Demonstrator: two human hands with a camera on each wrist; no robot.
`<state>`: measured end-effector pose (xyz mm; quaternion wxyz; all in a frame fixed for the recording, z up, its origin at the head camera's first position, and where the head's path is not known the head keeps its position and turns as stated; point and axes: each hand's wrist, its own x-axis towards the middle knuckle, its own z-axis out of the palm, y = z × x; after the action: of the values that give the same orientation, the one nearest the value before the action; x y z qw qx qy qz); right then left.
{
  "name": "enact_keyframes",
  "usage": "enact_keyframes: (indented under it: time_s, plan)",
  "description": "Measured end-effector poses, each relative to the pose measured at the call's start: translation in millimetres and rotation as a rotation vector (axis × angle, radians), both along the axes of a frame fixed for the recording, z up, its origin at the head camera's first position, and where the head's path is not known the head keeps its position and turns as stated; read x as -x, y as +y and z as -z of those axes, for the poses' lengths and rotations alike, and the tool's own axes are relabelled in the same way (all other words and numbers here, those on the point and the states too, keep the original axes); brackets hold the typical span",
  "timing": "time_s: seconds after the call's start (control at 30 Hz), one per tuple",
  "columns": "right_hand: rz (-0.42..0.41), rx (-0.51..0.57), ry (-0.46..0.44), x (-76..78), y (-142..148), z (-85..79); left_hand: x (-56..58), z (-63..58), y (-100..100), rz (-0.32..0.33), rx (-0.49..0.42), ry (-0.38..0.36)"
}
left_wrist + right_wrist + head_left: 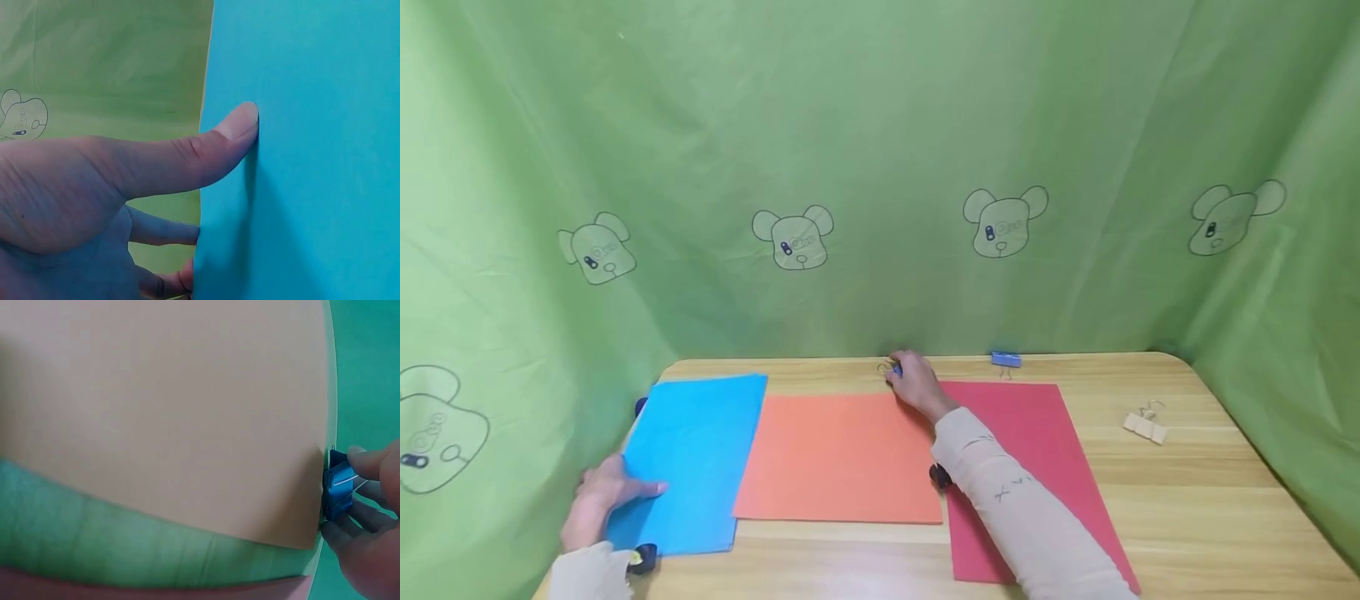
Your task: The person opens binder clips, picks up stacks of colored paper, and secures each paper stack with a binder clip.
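Observation:
My left hand (597, 498) is at the left edge of the blue paper (692, 467), a few loosely stacked sheets. In the left wrist view its thumb (187, 159) lies on top of the paper, while the other fingers go behind the edge and are partly hidden. At the back of the table, just beyond the orange paper (842, 458), my right hand (917, 383) holds a blue binder clip (339, 487) between thumb and fingers. The clip has thin wire handles and sits beside the far edge of the orange paper in the right wrist view.
Red paper (1015, 442) lies to the right, partly under my right forearm. Another blue binder clip (1006, 359) rests at the table's back edge. A pale binder clip (1145, 427) is on the wooden table (1217, 500) at right. Green curtain (880, 125) surrounds the back and sides.

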<state>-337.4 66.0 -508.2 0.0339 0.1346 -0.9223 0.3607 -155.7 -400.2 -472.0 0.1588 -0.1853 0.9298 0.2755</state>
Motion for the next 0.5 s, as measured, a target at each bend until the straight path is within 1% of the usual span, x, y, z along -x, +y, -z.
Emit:
enact_keyframes:
  time_s: [0.2, 0.33, 0.5]
  plan:
    - [0.038, 0.018, -0.007, 2.7, 0.6, 4.5, 1.0, 3.0, 0.9, -0.021, -0.018, 0.007]
    - [0.057, 0.039, -0.014, 3.9, -0.1, 6.3, -0.9, 3.0, 0.4, -0.015, -0.018, 0.006]
    - [0.06, 0.054, -0.011, 3.5, 0.3, 4.4, -0.2, 2.6, -0.3, -0.007, -0.003, 0.003]
